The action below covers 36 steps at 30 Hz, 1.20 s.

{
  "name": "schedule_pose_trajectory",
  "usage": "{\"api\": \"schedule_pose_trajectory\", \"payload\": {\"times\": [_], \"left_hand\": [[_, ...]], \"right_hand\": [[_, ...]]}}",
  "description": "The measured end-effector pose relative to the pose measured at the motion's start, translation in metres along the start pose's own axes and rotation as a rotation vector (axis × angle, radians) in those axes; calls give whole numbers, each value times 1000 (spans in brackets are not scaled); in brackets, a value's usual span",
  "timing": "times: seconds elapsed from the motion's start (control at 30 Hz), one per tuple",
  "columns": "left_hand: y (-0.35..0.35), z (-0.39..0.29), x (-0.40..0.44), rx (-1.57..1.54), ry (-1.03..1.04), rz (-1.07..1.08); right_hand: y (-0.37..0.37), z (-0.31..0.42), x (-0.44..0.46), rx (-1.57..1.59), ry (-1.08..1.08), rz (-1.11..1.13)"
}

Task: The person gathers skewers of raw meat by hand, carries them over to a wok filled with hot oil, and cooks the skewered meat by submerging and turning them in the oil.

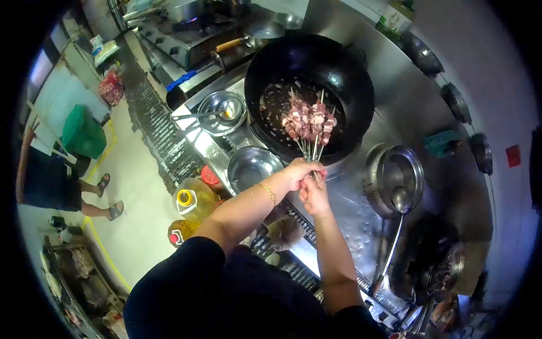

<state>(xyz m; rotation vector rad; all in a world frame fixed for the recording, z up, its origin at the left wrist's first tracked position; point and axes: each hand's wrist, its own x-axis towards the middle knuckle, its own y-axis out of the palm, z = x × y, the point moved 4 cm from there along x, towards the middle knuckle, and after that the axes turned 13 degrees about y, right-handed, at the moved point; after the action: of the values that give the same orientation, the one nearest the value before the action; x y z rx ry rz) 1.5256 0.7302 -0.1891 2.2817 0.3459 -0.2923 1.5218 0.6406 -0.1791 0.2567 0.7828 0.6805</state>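
- A bunch of meat skewers (309, 121) is hanging over the inside of the wok (288, 62), its pink pieces crowding together; whether they are touching the bottom, one cannot tell.
- The skewers' long axis is running from the grip away from the body, across the near rim, with the meat ends lying ahead of the hands and a few bare tips poking beyond.
- The left hand (303, 174) is sitting nearer the meat, its fingers clamping together around the bare sticks, with no gap showing.
- The right hand (316, 195) is closing on the sticks' lower ends just behind, touching the left one; its inner fingers are partly hiding.
- The wok is standing toward the left end of the steel surface (353, 209), dark liquid and small bits covering its bottom.
- Along the surface's front edge, left of the hands, a metal bowl (248, 175) is resting near the wok, and a second bowl (210, 106), with a ladle's head inside, is lying closer to the left front corner.
- Toward the right end, a round pot (416, 169) is holding a long-handled ladle (402, 199), whose handle is reaching to the front edge.
- Beyond the front edge, an oil jug (199, 204) is standing low beside the left forearm.
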Motion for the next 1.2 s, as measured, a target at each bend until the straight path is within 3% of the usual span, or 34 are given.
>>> {"api": "schedule_pose_trajectory", "payload": {"times": [0.2,0.5,0.63,0.7,0.77,0.9,1.03,1.2], "left_hand": [[-32,14,18,-122,-117,-57],[-46,30,29,-153,-299,24],[-39,31,24,-249,-288,-116],[-47,48,31,-342,-208,-156],[-36,35,18,-374,-127,-154],[-33,20,-6,-206,159,-413],[-31,16,-2,-51,298,-422],[-46,28,18,-217,125,-440]], "right_hand": [[-1,-8,32,-70,24,-20],[-5,2,38,-77,114,-47],[-20,-3,35,136,86,-97],[-33,-7,37,293,34,-162],[-42,-12,35,255,-20,-147],[-28,-6,17,159,-134,-340],[-37,-3,39,64,-163,-369],[-50,-1,60,118,-136,-416]]}}
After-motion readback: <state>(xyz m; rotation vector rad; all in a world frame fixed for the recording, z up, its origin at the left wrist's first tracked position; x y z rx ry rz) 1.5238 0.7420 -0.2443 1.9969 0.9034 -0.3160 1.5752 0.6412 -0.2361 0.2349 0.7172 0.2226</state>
